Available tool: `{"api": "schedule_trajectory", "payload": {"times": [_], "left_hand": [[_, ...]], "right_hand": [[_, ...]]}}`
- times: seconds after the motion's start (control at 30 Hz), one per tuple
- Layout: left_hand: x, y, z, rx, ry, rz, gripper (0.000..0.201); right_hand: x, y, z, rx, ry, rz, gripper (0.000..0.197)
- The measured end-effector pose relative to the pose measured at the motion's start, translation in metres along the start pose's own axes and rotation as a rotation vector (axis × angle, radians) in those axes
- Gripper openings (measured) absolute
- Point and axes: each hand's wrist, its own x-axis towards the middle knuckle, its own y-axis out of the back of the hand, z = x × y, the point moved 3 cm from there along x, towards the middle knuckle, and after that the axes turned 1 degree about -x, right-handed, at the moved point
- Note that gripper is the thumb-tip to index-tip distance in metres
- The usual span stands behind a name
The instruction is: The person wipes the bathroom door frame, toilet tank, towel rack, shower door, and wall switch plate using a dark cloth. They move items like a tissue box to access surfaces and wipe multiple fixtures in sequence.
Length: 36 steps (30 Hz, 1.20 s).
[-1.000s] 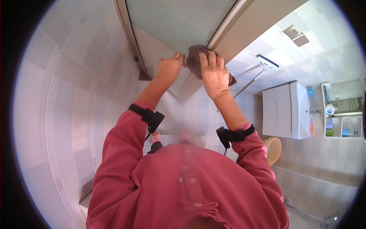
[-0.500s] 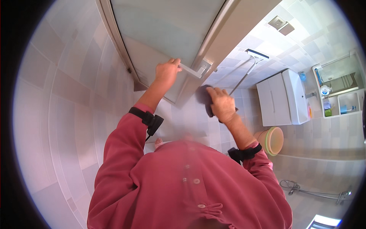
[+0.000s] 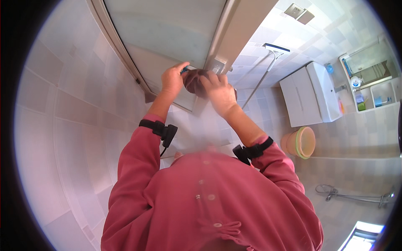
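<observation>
Gripping the bunched dark maroon cloth (image 3: 194, 82) at the silver metal door handle (image 3: 218, 65), the right hand (image 3: 221, 93) probably has light, soft, floppy stuff best held by a thick fold, though tbh I can't tell what the curled left hand (image 3: 172, 80) is holding.

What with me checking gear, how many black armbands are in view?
2: the left armband on the left forearm, the right armband on the right forearm.
</observation>
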Motion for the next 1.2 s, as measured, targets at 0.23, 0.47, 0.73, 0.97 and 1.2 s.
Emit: {"api": "schedule_trajectory", "payload": {"times": [0.23, 0.47, 0.73, 0.97, 1.2], "left_hand": [[0.003, 0.000, -0.002, -0.037, 0.046, -0.020, 0.034], [0.002, 0.005, 0.003, -0.026, 0.081, -0.052, 0.036], [-0.002, -0.002, -0.002, -0.076, 0.114, 0.026, 0.033], [-0.005, 0.003, 0.000, -0.158, 0.093, 0.088, 0.024], [-0.011, 0.011, 0.002, -0.265, 0.139, -0.034, 0.024]], "right_hand": [[-0.014, 0.037, 0.005, 0.034, -0.046, -0.103, 0.049], [0.043, 0.022, 0.014, 0.117, -0.211, -0.224, 0.063], [0.001, 0.019, 0.026, 0.034, -0.113, -0.187, 0.064], [0.039, 0.061, -0.015, 0.174, 0.154, -0.073, 0.060], [0.057, -0.001, -0.019, -0.019, 0.016, -0.245, 0.065]]}}
